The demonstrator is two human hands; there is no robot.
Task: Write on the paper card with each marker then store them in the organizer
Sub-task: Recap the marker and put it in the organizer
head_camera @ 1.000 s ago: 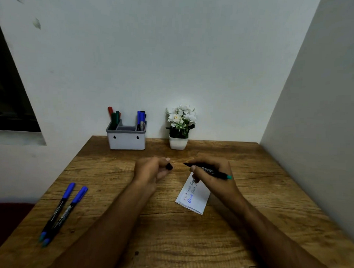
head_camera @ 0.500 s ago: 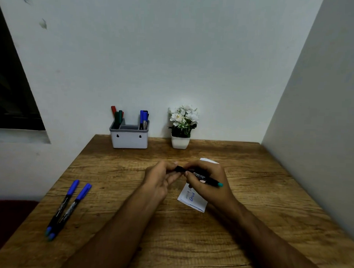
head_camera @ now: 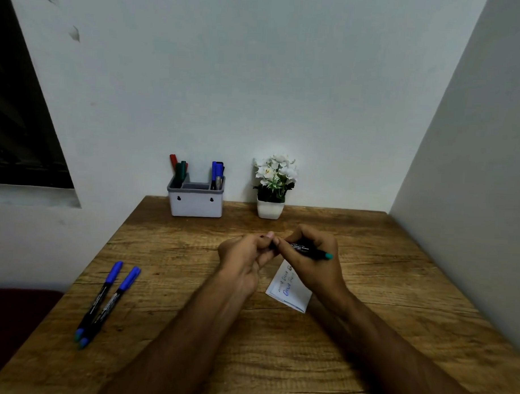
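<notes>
My right hand (head_camera: 316,268) grips a black marker (head_camera: 308,250) with a teal end, held level above the white paper card (head_camera: 288,290). The card lies on the wooden table (head_camera: 277,350) and carries blue and dark writing. My left hand (head_camera: 243,262) meets the marker's tip end, its fingers pinched around the cap, which they hide. The grey organizer (head_camera: 196,204) stands at the table's back edge with red, green and blue markers in its outer compartments. Two blue-capped markers (head_camera: 109,299) lie side by side at the left.
A small white pot of white flowers (head_camera: 272,187) stands right of the organizer against the wall. A side wall runs close along the table's right edge. A dark window opening is at the far left.
My left hand, which held the black cap apart from the marker, has come right to the marker's tip and closed on it. Both hands stay above the card.
</notes>
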